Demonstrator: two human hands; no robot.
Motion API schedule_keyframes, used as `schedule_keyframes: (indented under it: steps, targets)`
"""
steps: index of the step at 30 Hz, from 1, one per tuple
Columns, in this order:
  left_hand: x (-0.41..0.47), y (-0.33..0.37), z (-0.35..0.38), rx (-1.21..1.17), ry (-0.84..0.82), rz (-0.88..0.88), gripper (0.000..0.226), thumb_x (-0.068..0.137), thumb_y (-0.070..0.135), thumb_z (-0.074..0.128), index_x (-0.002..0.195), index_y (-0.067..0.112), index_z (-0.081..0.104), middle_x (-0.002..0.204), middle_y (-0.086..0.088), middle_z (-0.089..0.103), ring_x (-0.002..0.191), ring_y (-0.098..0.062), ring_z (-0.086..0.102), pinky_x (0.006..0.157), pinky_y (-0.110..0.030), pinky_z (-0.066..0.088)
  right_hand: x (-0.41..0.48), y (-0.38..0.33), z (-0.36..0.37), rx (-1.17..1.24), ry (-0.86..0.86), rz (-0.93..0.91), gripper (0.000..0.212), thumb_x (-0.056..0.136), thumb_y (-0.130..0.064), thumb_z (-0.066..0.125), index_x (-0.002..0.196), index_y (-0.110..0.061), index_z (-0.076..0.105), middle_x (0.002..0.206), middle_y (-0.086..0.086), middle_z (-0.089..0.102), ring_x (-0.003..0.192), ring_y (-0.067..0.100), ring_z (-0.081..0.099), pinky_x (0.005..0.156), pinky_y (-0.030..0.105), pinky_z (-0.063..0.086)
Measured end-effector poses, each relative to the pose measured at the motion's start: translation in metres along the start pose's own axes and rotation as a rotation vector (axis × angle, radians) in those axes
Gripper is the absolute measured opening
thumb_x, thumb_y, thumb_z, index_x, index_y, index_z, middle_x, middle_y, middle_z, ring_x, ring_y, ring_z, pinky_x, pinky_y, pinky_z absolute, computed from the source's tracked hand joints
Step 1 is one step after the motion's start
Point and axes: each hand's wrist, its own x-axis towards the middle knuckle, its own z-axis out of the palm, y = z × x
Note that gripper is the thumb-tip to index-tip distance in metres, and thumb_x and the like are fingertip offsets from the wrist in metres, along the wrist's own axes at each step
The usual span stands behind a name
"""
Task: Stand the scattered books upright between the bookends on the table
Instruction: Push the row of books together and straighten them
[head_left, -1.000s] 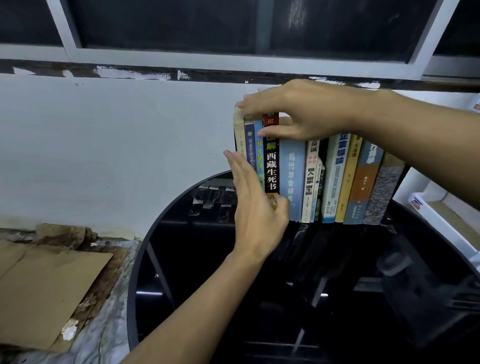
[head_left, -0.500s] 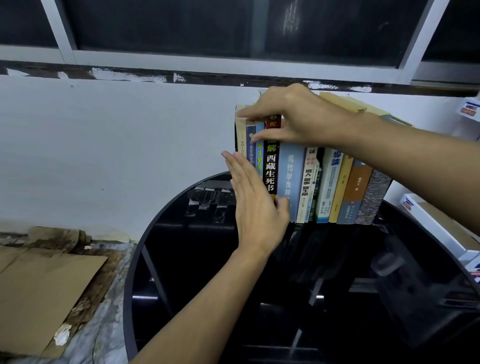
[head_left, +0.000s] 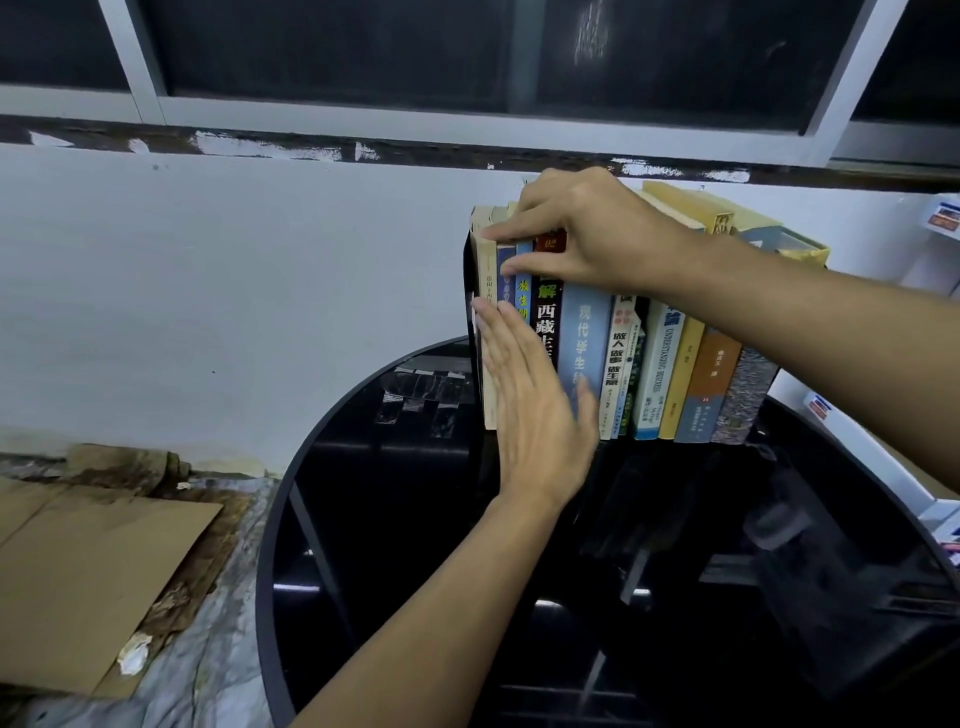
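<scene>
Several books (head_left: 665, 364) stand upright in a row at the back of the round black glass table (head_left: 363, 519), spines facing me. A thin black bookend (head_left: 469, 275) touches the leftmost cream book. My left hand (head_left: 535, 415) lies flat, fingers straight, against the lower spines of the left-hand books. My right hand (head_left: 587, 234) rests on top of those same books, with the fingers stretched along their top edges and the thumb against a blue spine. The right end of the row is partly hidden behind my right forearm, and the books there lean slightly.
A white wall and window sill are right behind the books. White boxes (head_left: 883, 457) sit past the table's right edge. Brown cardboard (head_left: 93, 571) lies on the floor to the left. The near part of the glass top holds only reflections.
My left hand has slid a little to the right, from beside the leftmost book onto the spines. My right hand stays on the book tops. The view has shifted slightly.
</scene>
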Motion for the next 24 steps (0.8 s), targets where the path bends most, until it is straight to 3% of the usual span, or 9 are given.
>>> schedule_keyframes:
  steps: [4, 10, 18, 24]
  targets:
    - [0.002, -0.005, 0.005, 0.005, 0.009, 0.012, 0.096, 0.101, 0.020, 0.056, 0.156, 0.000, -0.020, 0.161, -0.015, -0.036, 0.152, -0.023, -0.030, 0.126, -0.037, -0.012, 0.002, 0.003, 0.003, -0.008, 0.015, -0.017, 0.046, 0.091, -0.050, 0.060, 0.123, -0.019, 0.074, 0.092, 0.003, 0.073, 0.087, 0.021, 0.062, 0.078, 0.034, 0.049]
    - [0.006, -0.013, 0.011, 0.058, 0.024, 0.021, 0.096, 0.100, 0.016, 0.059, 0.156, -0.002, -0.017, 0.162, -0.016, -0.034, 0.152, -0.026, -0.028, 0.127, -0.040, -0.008, 0.004, 0.008, 0.005, -0.002, 0.031, -0.024, 0.047, 0.091, -0.054, 0.060, 0.123, -0.022, 0.074, 0.092, 0.003, 0.073, 0.086, 0.023, 0.061, 0.076, 0.041, 0.050]
    - [0.009, -0.019, 0.010, 0.098, 0.018, 0.018, 0.099, 0.100, 0.019, 0.061, 0.156, -0.001, -0.018, 0.162, -0.018, -0.033, 0.153, -0.027, -0.026, 0.128, -0.041, -0.005, 0.006, 0.008, 0.004, 0.030, 0.011, -0.012, 0.042, 0.090, -0.048, 0.068, 0.122, -0.022, 0.074, 0.094, 0.003, 0.074, 0.088, 0.023, 0.062, 0.080, 0.038, 0.050]
    - [0.008, -0.023, 0.008, 0.151, 0.013, 0.030, 0.103, 0.099, 0.028, 0.061, 0.155, 0.003, -0.022, 0.162, -0.016, -0.033, 0.154, -0.025, -0.024, 0.128, -0.047, 0.010, 0.004, 0.012, -0.007, 0.002, -0.114, -0.016, 0.055, 0.087, -0.042, 0.075, 0.136, -0.022, 0.064, 0.105, 0.004, 0.069, 0.098, 0.019, 0.057, 0.083, 0.023, 0.035]
